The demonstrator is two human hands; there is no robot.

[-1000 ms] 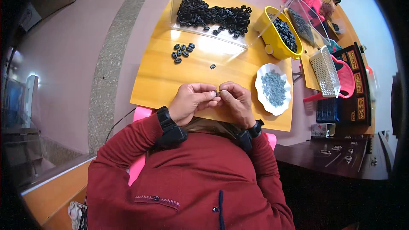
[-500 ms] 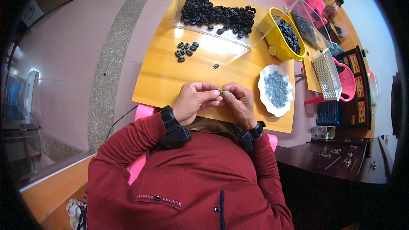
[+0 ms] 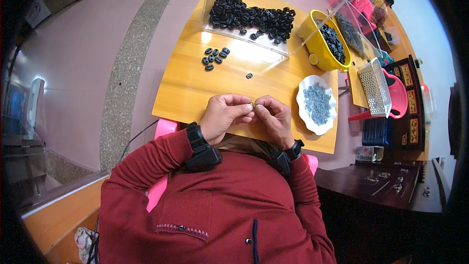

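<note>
My left hand (image 3: 225,116) and my right hand (image 3: 274,120) meet above the near part of the yellow table (image 3: 185,93). Both are closed, thumb against forefinger, pinching one small dark piece (image 3: 253,105) between them; the fingertips cover most of it. Beyond them a single small black part (image 3: 249,76) lies on the wood. Further left sits a loose group of several black oval parts with holes (image 3: 211,58). On the right, a white scalloped plate (image 3: 302,110) holds a heap of small grey, translucent-looking pieces (image 3: 318,103).
A clear plastic box (image 3: 273,54) at the far side contains a pile of black oval parts (image 3: 249,19). Beside it stands a yellow tub (image 3: 310,34) full of dark pieces. A white perforated basket (image 3: 375,85) and a pink chair (image 3: 396,95) are off to the right. People sit farther back.
The hands hold nearly the same pose, with the small piece still between the fingertips. The table and its contents appear shifted very slightly to the right in the picture.
</note>
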